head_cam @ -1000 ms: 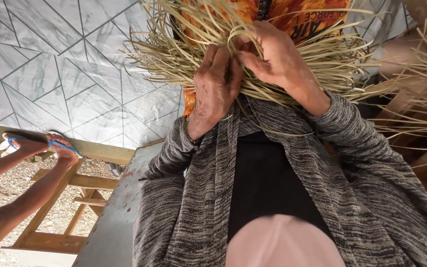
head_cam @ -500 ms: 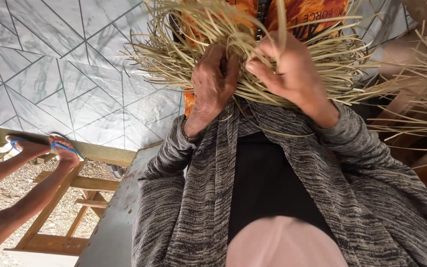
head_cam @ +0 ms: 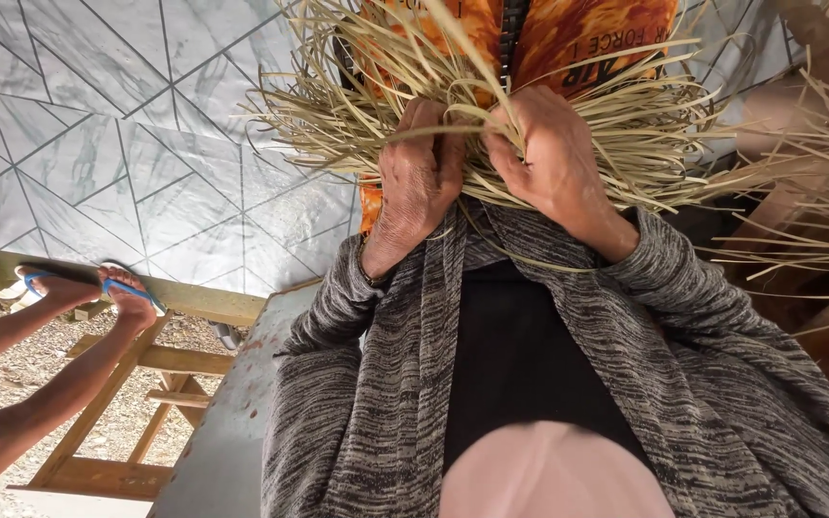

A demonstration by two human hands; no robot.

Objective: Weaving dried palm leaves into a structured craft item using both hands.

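At the upper centre of the frame, the left hand (head_cam: 416,177) and the right hand (head_cam: 551,153) both grip tightly the pale straw strips (head_cam: 357,115), over the orange cloth (head_cam: 578,34).

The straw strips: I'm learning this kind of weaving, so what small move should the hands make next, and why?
Probably pull the looped strip snug. It arches loosely between the left hand and the right hand, both clenched in the bundle of pale straw strips, so the loop looks untightened. This is a judgement; the strip's ends are hidden under the fingers.
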